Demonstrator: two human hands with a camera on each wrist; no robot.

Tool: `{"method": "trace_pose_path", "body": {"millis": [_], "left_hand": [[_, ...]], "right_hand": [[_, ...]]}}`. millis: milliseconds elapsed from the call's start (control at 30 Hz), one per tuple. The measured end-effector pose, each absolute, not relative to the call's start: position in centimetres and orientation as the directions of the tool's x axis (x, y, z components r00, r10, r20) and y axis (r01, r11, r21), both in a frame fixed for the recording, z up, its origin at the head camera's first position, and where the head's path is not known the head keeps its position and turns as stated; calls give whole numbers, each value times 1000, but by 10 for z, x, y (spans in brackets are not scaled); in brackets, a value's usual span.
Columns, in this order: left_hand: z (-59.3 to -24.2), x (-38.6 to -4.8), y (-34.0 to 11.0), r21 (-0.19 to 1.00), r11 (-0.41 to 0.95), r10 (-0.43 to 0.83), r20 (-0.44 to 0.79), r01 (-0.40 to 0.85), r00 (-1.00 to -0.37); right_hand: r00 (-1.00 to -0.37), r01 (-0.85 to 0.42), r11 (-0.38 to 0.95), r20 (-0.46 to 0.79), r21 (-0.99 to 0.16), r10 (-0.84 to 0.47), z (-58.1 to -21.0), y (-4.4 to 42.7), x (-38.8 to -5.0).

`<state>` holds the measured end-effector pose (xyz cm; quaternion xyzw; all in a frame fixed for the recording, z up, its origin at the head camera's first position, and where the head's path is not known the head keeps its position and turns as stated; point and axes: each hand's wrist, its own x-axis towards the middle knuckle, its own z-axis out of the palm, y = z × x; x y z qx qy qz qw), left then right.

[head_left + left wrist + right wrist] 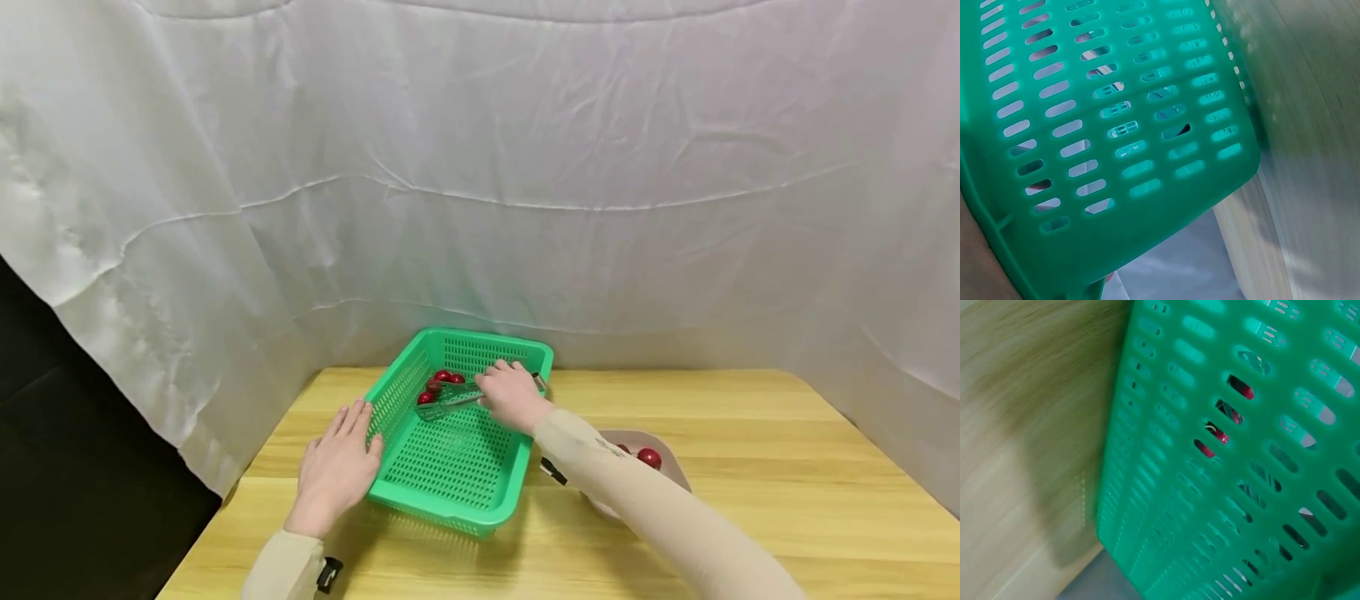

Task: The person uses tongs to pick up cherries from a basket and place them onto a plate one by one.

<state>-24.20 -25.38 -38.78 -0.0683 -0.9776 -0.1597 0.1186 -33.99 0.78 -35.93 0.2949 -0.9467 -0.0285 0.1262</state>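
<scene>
Green plastic makes up the one rectangular, slotted basket (435,505) on the pale yellow wood-grain tabletop (757,450). Inside it, four glossy red round fruits (426,399) can be counted, grouped toward the far left corner; some overlap, so more could be hidden. One pair of silvery metal tongs (461,403) reaches into the basket, its two arms spread and its ends right by the fruits. Whether they touch any of them, I cannot tell.

Two hands are at work. The right hand (513,397) is over the right part of the basket, its fingers wrapped about the tongs. The left hand (336,468) grasps nothing: its fingers lie extended against the basket's left rim, the thumb set apart from them.

To the right of the basket stands one pale pinkish dish (670,468), partly covered by the right forearm. Two red balls (649,457) show in it, one mostly hidden.

Both arms wear cream-coloured sleeves (660,512), and two black clips (328,575) show, one near each wrist. Behind everything hangs a silvery white cloth (525,267), with a black area (75,433) at the left edge. Both wrist views look at the basket's slotted outer walls; through the right one's openings, bits of red appear.
</scene>
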Motion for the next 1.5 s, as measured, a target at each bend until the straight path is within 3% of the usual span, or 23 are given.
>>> {"method": "trace_pose_path", "body": {"millis": [500, 833, 1233, 1500], "left_hand": [[-385, -237, -253, 288, 945, 88, 240, 157, -967], [-382, -239, -253, 295, 943, 88, 236, 157, -968], [-385, -239, -253, 294, 943, 91, 228, 158, -969], [-387, -240, -251, 300, 941, 91, 230, 159, -969]], "right_hand": [[-775, -603, 798, 218, 25, -593, -360, 1, -338], [-740, -628, 773, 240, 86, -628, -356, 12, -325], [-719, -650, 759, 298, 33, -629, -360, 15, -318], [-749, -622, 783, 298, -7, -593, -357, 22, -303]]}}
